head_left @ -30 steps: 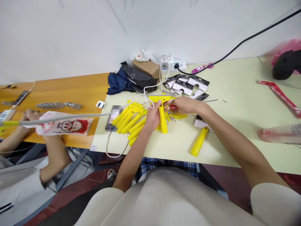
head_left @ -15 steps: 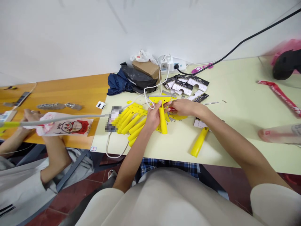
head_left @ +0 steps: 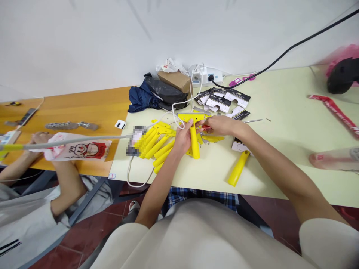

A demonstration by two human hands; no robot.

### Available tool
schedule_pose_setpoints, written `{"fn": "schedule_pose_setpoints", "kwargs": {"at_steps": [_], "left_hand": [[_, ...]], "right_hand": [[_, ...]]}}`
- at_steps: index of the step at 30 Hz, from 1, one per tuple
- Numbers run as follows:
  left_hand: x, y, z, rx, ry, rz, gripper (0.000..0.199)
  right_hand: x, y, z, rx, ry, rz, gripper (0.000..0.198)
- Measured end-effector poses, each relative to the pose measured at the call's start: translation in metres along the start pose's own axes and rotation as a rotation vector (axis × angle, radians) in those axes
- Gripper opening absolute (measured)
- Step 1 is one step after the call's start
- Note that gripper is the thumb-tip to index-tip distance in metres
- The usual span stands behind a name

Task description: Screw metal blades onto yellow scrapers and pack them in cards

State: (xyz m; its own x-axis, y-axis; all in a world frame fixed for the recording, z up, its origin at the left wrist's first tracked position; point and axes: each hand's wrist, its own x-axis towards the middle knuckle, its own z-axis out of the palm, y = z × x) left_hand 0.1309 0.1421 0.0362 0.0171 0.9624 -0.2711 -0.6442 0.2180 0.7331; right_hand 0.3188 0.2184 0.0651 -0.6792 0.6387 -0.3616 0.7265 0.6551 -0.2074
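My left hand (head_left: 183, 137) is closed around a yellow T-shaped scraper (head_left: 194, 140), its wide head pointing away from me and its handle toward me. At the right end of that head my right hand (head_left: 221, 125) has its fingers bent together; what they hold is hidden. A small red thing (head_left: 206, 127) shows beneath these fingers. Several more yellow scrapers (head_left: 158, 144) lie in a row left of my left hand. Loose yellow plates (head_left: 213, 138) are under my hands. Near my right forearm lies another yellow scraper (head_left: 238, 170) with a card on its head.
Black-and-white cards (head_left: 218, 102) are piled behind my right hand, close to a thin metal rod (head_left: 254, 120). A white cable (head_left: 173, 108) loops over the scrapers from the power strip (head_left: 207, 76). At left, a co-worker's hands (head_left: 40, 138) rest near a plastic bag (head_left: 84, 149).
My right hand has shifted very slightly at the scraper head's right end. The left hand keeps its hold, and the view has moved a touch.
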Motion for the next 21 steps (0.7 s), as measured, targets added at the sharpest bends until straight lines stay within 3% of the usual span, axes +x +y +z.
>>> {"fn": "schedule_pose_setpoints", "kwargs": {"at_steps": [12,21], "left_hand": [[0.0031,-0.0033,-0.003,-0.011,-0.016,-0.01,0.027],[0.0022,-0.0046,-0.0027,0.027,0.008,-0.033,0.022]], "right_hand": [[-0.0018,-0.0077,-0.0043,-0.057,0.015,0.018,0.018],[-0.0005,-0.0059,-0.0028,-0.043,0.017,-0.017,0.022]]}}
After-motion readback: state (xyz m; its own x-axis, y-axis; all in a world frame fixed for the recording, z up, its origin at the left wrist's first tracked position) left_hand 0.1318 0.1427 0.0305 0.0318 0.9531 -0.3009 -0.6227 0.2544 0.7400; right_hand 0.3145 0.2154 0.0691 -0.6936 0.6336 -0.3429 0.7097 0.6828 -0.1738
